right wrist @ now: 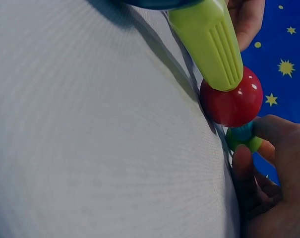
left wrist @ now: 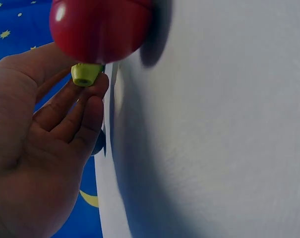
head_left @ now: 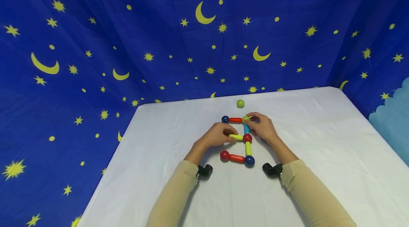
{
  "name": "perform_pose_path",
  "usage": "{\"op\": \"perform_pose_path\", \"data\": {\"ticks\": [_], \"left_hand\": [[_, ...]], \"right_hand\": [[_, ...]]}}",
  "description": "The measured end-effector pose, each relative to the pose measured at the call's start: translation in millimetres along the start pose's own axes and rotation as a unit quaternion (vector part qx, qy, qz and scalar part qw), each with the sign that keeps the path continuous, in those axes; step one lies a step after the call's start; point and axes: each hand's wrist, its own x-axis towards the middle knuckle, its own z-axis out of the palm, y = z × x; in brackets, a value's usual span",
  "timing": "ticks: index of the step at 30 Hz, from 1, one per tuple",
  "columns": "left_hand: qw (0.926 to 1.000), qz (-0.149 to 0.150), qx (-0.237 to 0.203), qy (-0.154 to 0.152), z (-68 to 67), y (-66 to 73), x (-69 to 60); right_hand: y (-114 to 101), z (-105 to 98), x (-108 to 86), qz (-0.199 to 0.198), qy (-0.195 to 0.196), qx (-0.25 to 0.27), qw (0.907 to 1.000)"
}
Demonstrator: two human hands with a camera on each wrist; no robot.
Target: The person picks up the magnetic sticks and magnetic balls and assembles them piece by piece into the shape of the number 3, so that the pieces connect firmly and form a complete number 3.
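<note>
My left hand [head_left: 216, 135] pinches a yellow-green rod [head_left: 236, 137] between thumb and fingers; its free end [left wrist: 85, 75] shows in the left wrist view. The rod's other end meets a red ball [head_left: 247, 138]. With thumb and fingers, my right hand [head_left: 263, 128] holds a green ball [head_left: 245, 119] at the far corner. A light blue rod [head_left: 246, 129] runs from that ball to the red one. Leftward from the green ball lies a red rod [head_left: 235, 120] ending at a dark blue ball [head_left: 225, 119]. A second yellow-green rod [right wrist: 209, 47] extends nearer from the red ball.
That nearer rod reaches a dark blue ball [head_left: 249, 161], from which a red rod [head_left: 236, 158] leads left to another red ball [head_left: 224, 155]. A loose green ball [head_left: 240, 103] sits near the far edge of the white-covered table [head_left: 153, 141]. Blue star-patterned cloth [head_left: 179, 35] hangs behind.
</note>
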Motion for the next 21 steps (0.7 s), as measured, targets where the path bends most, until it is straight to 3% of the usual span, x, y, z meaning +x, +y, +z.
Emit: {"op": "perform_pose_path", "data": {"ticks": [21], "left_hand": [[0.9998,-0.011,-0.015,0.004,5.8,-2.1,-1.4]], "right_hand": [[-1.7,-5.0,-2.9,-0.001,-0.019,0.005,0.9998]]}}
